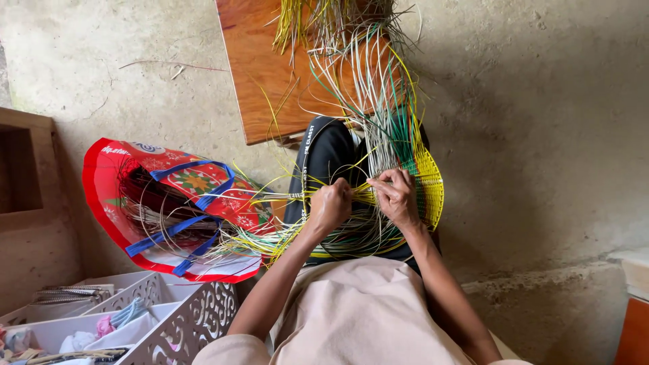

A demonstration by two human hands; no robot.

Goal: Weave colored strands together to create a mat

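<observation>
A: Where are your hands now, and what do they hold?

B: Your left hand is clenched around a few thin yellow strands that run out to the left side. Your right hand pinches other strands between the fingertips, just at the edge of the woven piece. Both hands are near each other, almost touching, over your lap.

A: Which way does the work lie from the fingers?

B: The woven piece is directly under and to the right of your right hand, so that hand is the nearer one. Its loose strips go long and straight away from you, toward the wooden board (the long axis is pointing forward).

A: And the material?

B: Flat, narrow, glossy strips, yellow, green and white. The finished part is tight and curved like a fan. At your left lies a red bag with blue handles, full of more strips, and a white carved tray.
</observation>
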